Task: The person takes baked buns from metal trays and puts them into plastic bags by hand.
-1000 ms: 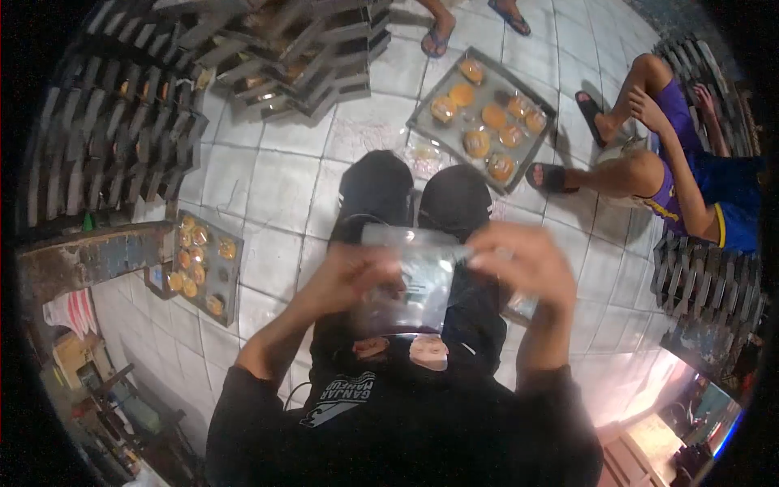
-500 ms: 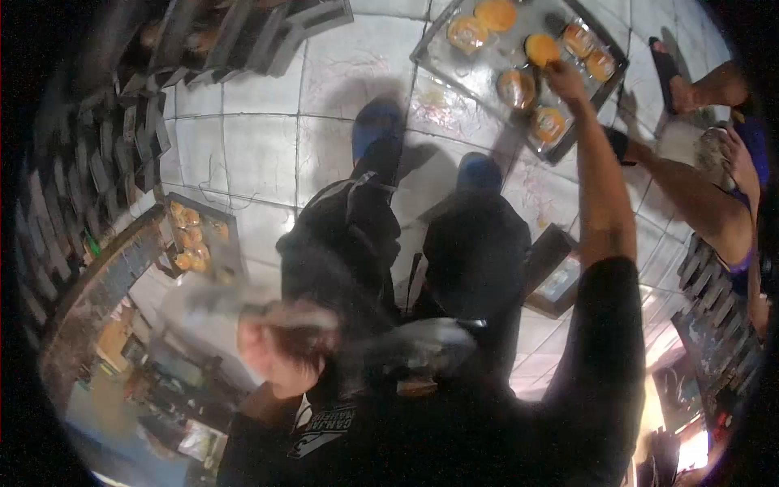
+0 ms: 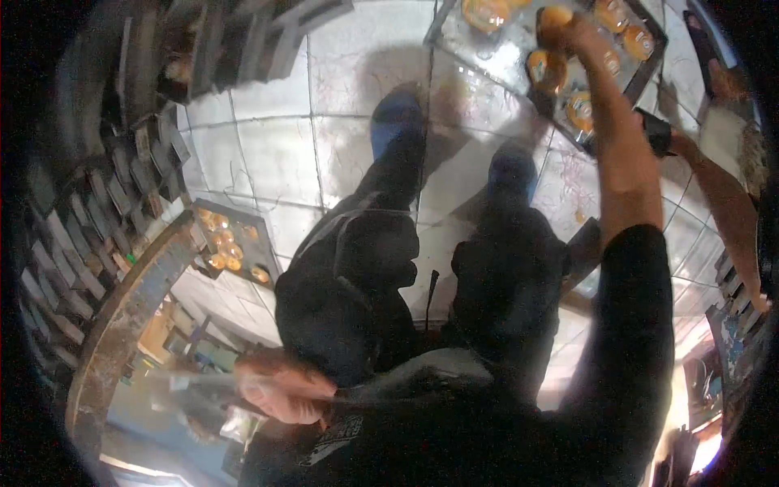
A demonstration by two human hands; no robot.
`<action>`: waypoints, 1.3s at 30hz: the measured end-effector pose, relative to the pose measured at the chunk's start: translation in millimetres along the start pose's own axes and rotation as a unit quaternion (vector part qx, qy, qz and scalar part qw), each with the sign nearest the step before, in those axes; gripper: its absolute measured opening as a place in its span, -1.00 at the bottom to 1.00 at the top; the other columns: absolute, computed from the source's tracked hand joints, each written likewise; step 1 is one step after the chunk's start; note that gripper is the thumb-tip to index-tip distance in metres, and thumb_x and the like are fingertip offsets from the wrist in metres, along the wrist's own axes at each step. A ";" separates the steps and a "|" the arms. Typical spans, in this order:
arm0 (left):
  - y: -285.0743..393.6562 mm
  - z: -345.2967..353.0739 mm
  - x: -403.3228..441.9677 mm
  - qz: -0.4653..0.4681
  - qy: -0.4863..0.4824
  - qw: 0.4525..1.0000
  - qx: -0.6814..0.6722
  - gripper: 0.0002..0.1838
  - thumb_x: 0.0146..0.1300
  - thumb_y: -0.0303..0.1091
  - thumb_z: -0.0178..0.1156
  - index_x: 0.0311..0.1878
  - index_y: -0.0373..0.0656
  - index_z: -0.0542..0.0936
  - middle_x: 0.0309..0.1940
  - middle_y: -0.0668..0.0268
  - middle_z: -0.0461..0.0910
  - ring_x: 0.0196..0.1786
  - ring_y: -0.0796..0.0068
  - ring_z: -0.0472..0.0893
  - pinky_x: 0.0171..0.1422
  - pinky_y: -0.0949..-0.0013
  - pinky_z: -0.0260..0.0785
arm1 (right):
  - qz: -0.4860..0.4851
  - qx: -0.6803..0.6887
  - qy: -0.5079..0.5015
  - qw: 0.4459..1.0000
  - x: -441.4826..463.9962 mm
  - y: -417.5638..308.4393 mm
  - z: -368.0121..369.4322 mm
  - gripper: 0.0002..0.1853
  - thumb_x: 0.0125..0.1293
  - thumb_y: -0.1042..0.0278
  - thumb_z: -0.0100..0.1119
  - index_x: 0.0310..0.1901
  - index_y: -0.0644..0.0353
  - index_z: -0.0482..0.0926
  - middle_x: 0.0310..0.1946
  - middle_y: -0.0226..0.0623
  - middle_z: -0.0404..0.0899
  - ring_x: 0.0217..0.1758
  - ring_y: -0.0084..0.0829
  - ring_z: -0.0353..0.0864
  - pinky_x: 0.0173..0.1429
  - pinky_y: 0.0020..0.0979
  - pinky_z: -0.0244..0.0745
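Observation:
At the top right, my right hand point(image 3: 580, 39) reaches over a dark metal tray point(image 3: 503, 55) on the floor. Its fingers are closed on a round orange bun point(image 3: 557, 16). Around it on the tray lie several buns, some in clear printed wrappers, such as a wrapped bun point(image 3: 579, 110) and another wrapped bun point(image 3: 485, 13). At lower left, near my waist, my left hand point(image 3: 282, 386) is closed on thin clear plastic bags point(image 3: 203, 383), which are blurred. Clear plastic also stretches across my lap to the right of that hand.
A second tray point(image 3: 258, 229) with several buns lies at left, beside a worn curved table edge point(image 3: 134, 284). Stacked dark trays point(image 3: 89, 219) line the left wall. At right, another person's arm point(image 3: 714, 187) reaches toward a dark object point(image 3: 654, 132). My feet stand on white floor tiles point(image 3: 272, 154).
The view has shifted, so the floor tray sits higher and farther right. My right hand has moved up over it with the bun. My left hand has moved slightly lower with the plastic.

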State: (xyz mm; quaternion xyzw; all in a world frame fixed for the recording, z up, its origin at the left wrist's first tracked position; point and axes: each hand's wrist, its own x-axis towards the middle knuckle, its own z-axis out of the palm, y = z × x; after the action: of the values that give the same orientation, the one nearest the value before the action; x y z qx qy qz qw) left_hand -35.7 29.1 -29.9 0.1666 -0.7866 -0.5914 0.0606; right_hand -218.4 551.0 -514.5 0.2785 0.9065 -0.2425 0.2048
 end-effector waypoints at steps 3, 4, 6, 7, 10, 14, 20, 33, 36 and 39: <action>-0.1 11.0 3.8 -0.006 0.004 1.000 -0.012 -0.74 0.57 -0.22 0.09 -0.19 -0.23 0.51 -0.52 0.31 0.48 -0.60 0.54 0.42 -0.55 0.46 0.25 | -0.128 0.090 0.122 0.980 -54.7 -23.5 2.7 -0.16 0.17 -0.20 0.46 0.36 0.17 0.48 0.23 0.09 0.60 0.28 0.05 0.63 0.34 -0.03 0.51; 1.9 15.2 4.9 -0.020 0.009 1.000 -0.016 -0.73 0.58 -0.21 0.09 -0.19 -0.23 0.51 -0.52 0.32 0.47 -0.61 0.54 0.41 -0.56 0.47 0.23 | -0.164 0.107 0.118 0.974 -60.1 -20.7 2.3 -0.22 0.20 -0.16 0.46 0.36 0.13 0.50 0.27 0.06 0.58 0.29 0.05 0.61 0.33 -0.05 0.51; 17.0 23.8 0.2 -0.108 0.030 0.993 -0.023 -0.79 0.58 -0.25 0.11 -0.24 -0.08 0.43 -0.51 0.48 0.32 -0.51 0.65 0.28 -0.46 0.49 0.11 | -0.099 0.349 0.043 0.931 -135.4 -68.5 -53.6 -0.31 0.25 -0.11 0.47 0.28 0.17 0.57 0.02 -0.11 0.71 0.12 -0.20 0.68 0.25 -0.19 0.55; 15.3 15.1 0.1 -0.093 0.030 0.994 -0.049 -0.79 0.58 -0.25 0.11 -0.24 -0.08 0.43 -0.51 0.48 0.32 -0.51 0.65 0.28 -0.46 0.49 0.11 | -0.047 0.274 0.075 0.958 -181.8 -96.6 -89.3 -0.34 0.26 -0.04 0.50 0.25 0.23 0.58 -0.05 -0.16 0.74 0.08 -0.31 0.69 0.24 -0.22 0.55; 1.6 -2.5 5.8 0.004 -0.127 0.989 0.071 -0.68 0.59 -0.14 0.07 -0.13 -0.25 0.55 -0.39 0.25 0.62 -0.39 0.45 0.59 -0.28 0.29 0.47 | -0.083 0.621 0.023 0.779 -288.0 -121.2 -124.9 -0.19 0.34 0.30 0.44 0.53 0.17 0.23 0.36 -0.20 0.50 0.38 -0.19 0.56 0.46 -0.15 0.51; 11.1 -20.1 9.1 -0.115 -0.239 0.961 -0.080 -0.65 0.58 -0.10 0.06 -0.07 -0.24 0.57 -0.11 0.15 0.70 -0.18 0.35 0.67 -0.07 0.28 0.56 | -0.141 0.741 -0.139 0.642 -432.3 -178.6 -203.1 -0.24 0.34 0.39 0.42 0.51 0.22 0.27 0.31 -0.19 0.53 0.38 -0.22 0.56 0.42 -0.12 0.54; 14.9 -20.7 16.7 -0.293 -0.180 0.840 -0.420 -0.72 0.53 -0.35 0.16 0.18 -0.28 0.48 0.03 0.12 0.67 0.11 0.15 0.70 0.17 0.13 0.63 | -0.462 0.254 0.180 0.831 -645.0 -267.5 -211.2 -0.63 0.19 0.54 0.41 0.05 0.26 0.59 0.04 -0.13 0.66 0.15 -0.12 0.66 0.25 -0.23 0.58; 15.6 -54.9 -22.5 -0.312 -0.338 0.736 -0.496 -0.56 0.58 -0.01 -0.01 0.19 -0.16 0.60 0.08 0.23 0.71 0.11 0.28 0.71 0.22 0.19 0.57 | -0.539 0.069 0.226 0.808 -692.6 -305.4 -158.0 -0.45 0.13 0.59 0.25 0.23 0.27 0.54 0.26 -0.05 0.59 0.43 -0.05 0.51 0.58 0.15 0.15; -4.6 -56.5 -23.1 -0.330 -0.325 0.694 -0.551 -0.52 0.62 -0.02 -0.07 0.30 -0.20 0.54 0.17 0.23 0.67 0.24 0.25 0.64 0.38 0.15 0.47 | -0.563 0.011 0.209 0.799 -677.8 -307.9 -123.9 -0.44 0.25 0.56 0.17 0.34 0.31 0.47 0.32 -0.02 0.54 0.50 -0.03 0.44 0.61 0.19 0.10; 36.8 -54.8 -86.4 -0.161 -0.238 0.856 -0.430 -0.45 0.66 0.05 -0.11 0.47 -0.12 0.38 0.34 0.20 0.53 0.41 0.32 0.50 0.53 0.19 0.31 | -0.529 -0.010 0.248 0.811 -667.1 -315.8 -135.9 -0.39 0.31 0.53 0.13 0.43 0.33 0.38 0.36 0.00 0.51 0.54 -0.04 0.39 0.64 0.23 0.05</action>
State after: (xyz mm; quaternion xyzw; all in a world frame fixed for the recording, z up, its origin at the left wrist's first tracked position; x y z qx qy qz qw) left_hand 54.3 17.0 29.9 0.1026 -0.4069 -0.8937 -0.1586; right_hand 66.3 126.0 34.6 -0.1958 0.9361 -0.2268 -0.1844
